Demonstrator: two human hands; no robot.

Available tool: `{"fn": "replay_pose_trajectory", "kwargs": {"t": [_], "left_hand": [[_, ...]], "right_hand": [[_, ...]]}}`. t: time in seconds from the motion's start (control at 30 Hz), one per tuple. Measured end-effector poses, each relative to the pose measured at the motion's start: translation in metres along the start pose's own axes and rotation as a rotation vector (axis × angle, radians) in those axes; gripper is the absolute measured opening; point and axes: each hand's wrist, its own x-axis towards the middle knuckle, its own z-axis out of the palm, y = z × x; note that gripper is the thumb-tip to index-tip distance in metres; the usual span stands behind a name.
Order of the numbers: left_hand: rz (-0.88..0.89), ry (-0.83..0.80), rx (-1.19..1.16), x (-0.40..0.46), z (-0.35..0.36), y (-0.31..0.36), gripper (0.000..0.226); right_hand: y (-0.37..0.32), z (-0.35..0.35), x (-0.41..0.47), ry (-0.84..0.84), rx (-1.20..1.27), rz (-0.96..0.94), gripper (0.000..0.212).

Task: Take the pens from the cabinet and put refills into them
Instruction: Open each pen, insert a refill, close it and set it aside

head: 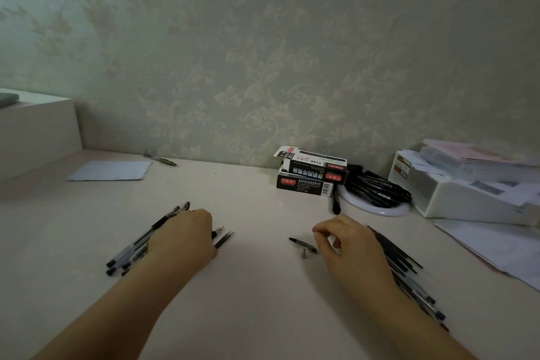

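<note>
Head view is showing the pens split into two bunches on the pale bench [263, 295]. One bunch of pens [137, 245] is lying under and to the left of the left hand [187, 237], which is resting palm down on top of them with its fingers curled over the pile; can't tell if it's actually gripping one. A couple of thin refill tips [224, 238] are poking out just to the right of that hand. The right hand [347, 245] is sitting near the middle of the bench with its fingers curled, and the fingertips are pinching at something small, too blurry to say what. Just to its left a short black pen part [302, 245] is lying on the bench, with a little grey tip piece [304, 254] touching it. A second bunch of pens and refills [406, 269] is lying along the outer side of the right wrist.

Further back, two black refill boxes [311, 174] are stacking up against the wall, and beside them a white round dish [377, 209] is holding a heap of black markers [377, 187], with one marker [336, 202] lying just off it. A white organiser [467, 196] with papers is sitting at the far right, a sheet of paper [111, 170] and a lone pen [160, 159] at the back left.
</note>
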Motion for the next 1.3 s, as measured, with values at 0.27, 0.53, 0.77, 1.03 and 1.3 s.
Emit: {"fn": "replay_pose_trajectory", "kwargs": {"t": [0.27, 0.53, 0.77, 1.03, 1.3], "left_hand": [[0.011, 0.114, 0.058, -0.006, 0.005, 0.009, 0.02], [0.202, 0.377, -0.177, -0.004, 0.0, 0.021, 0.014], [0.55, 0.241, -0.591, -0.02, 0.024, 0.058, 0.01], [0.538, 0.172, -0.668, -0.014, 0.028, 0.05, 0.01], [0.539, 0.145, -0.677, -0.013, 0.029, 0.049, 0.013]], "right_hand": [[-0.003, 0.002, -0.001, -0.019, 0.011, -0.001, 0.01], [-0.011, -0.001, 0.001, 0.031, 0.273, 0.115, 0.007], [-0.025, 0.002, -0.002, -0.286, 0.866, 0.365, 0.01], [-0.01, 0.001, 0.007, 0.008, 0.947, 0.513, 0.018], [-0.005, 0.002, 0.008, 0.073, 0.975, 0.531, 0.021]]}}
